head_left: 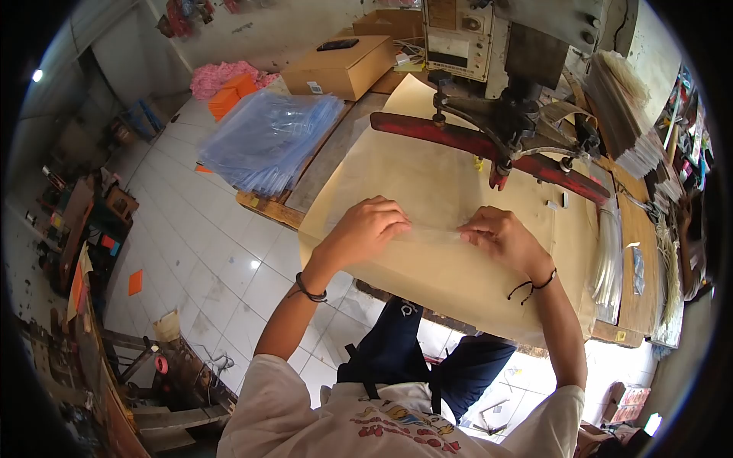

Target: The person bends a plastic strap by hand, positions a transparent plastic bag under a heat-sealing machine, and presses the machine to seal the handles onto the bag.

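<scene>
A clear plastic sheet (427,195) lies over the tan paper (473,294) covering the table, its outline hard to see. My left hand (370,229) pinches the sheet's near edge, thumb and fingers together. To the right, my right hand (500,237) grips the same edge between its fingertips. Just beyond both hands hangs the red bar (435,133) of a machine press, raised above the paper. The bar is bolted to a dark metal bracket (527,122).
A stack of bluish clear plastic sheets (271,137) sits at the left table corner. Behind it stand a cardboard box (340,67) with a phone (337,44) on top, and a control unit (458,42). Clear strips (608,259) and stacked plastic (626,126) line the right side.
</scene>
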Action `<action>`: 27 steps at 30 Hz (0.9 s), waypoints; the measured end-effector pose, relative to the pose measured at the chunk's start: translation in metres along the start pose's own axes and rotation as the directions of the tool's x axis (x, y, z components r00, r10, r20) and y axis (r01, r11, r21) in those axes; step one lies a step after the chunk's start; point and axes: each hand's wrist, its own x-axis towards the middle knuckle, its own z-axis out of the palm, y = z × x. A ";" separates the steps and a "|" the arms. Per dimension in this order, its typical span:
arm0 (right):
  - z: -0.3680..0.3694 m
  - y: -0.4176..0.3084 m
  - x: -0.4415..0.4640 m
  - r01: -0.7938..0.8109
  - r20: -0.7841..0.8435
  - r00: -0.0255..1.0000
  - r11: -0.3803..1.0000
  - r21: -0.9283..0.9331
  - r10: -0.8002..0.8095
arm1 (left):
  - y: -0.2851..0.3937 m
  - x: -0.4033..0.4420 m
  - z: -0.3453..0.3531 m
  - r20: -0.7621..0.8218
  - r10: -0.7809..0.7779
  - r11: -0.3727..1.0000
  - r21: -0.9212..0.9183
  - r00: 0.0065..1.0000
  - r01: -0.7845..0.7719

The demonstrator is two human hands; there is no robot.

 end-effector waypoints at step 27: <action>0.007 0.001 0.002 0.085 -0.241 0.957 0.952 -0.293 -0.160 | -0.026 0.043 -0.013 0.304 -0.171 0.983 -0.016 0.937 0.185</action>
